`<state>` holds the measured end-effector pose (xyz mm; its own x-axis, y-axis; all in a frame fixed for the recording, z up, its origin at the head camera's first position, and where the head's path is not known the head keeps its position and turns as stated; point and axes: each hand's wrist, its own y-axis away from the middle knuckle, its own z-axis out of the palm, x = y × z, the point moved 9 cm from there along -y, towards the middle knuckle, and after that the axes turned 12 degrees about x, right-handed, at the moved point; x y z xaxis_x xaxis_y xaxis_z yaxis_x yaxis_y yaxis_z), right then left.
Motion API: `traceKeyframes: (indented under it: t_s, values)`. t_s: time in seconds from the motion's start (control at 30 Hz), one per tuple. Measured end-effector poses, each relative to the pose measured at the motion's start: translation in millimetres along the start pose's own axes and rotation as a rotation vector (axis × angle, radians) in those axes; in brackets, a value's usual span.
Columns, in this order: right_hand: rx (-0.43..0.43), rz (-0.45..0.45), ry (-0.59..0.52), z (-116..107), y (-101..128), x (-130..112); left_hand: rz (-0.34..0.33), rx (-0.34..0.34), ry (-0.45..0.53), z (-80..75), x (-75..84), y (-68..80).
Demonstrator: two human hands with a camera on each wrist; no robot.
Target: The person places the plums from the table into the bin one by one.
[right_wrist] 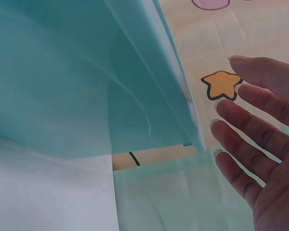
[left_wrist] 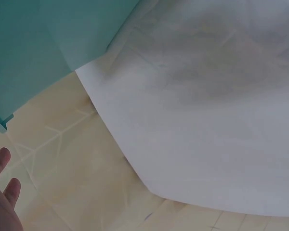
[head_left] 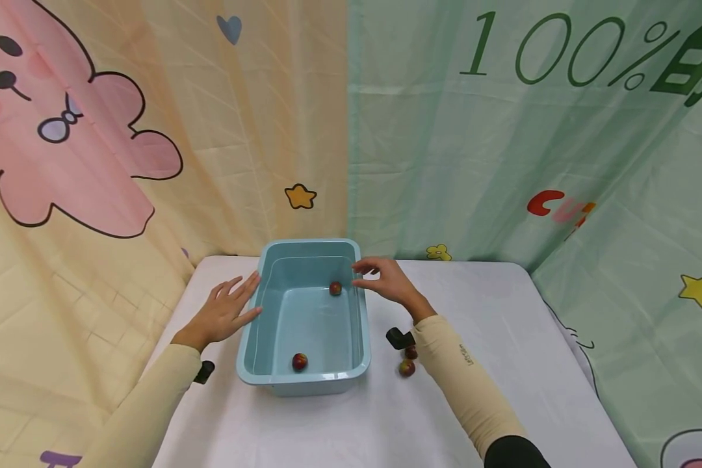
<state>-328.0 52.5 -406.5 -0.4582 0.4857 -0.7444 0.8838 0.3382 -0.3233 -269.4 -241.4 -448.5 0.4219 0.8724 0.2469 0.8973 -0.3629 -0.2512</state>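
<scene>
A light blue plastic basin [head_left: 304, 325] stands on the white-covered table, with two small round reddish fruits inside. One fruit [head_left: 335, 288] is near the far right wall, the other fruit [head_left: 299, 362] near the front wall. Spread fingers of my left hand [head_left: 225, 312] lie along the basin's left rim. My right hand [head_left: 389, 283] is at the right rim with bent, parted fingers, and the right wrist view shows nothing between them. Beneath the right forearm, two more fruits [head_left: 406, 368] lie on the table, one partly hidden by the wrist camera.
A white cloth covers the table [head_left: 474, 305]. Printed curtains [head_left: 444, 162] hang behind it and along both sides. A dark cable [head_left: 585, 351] runs beside the table's right edge. Black cameras [head_left: 399, 338] are strapped under both wrists.
</scene>
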Motion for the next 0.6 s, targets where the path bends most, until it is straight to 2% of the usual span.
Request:
traceKeyframes:
  t_s: [0.33, 0.6]
  values:
    - [0.047, 0.062, 0.0, -15.3, 7.2, 16.9, -0.014, -0.019, 0.005, -0.8, -0.2, 1.1]
    - [0.071, 0.055, 0.013, -21.1, 9.4, 24.2, 0.0, -0.004, 0.004, -1.5, 0.3, 0.2]
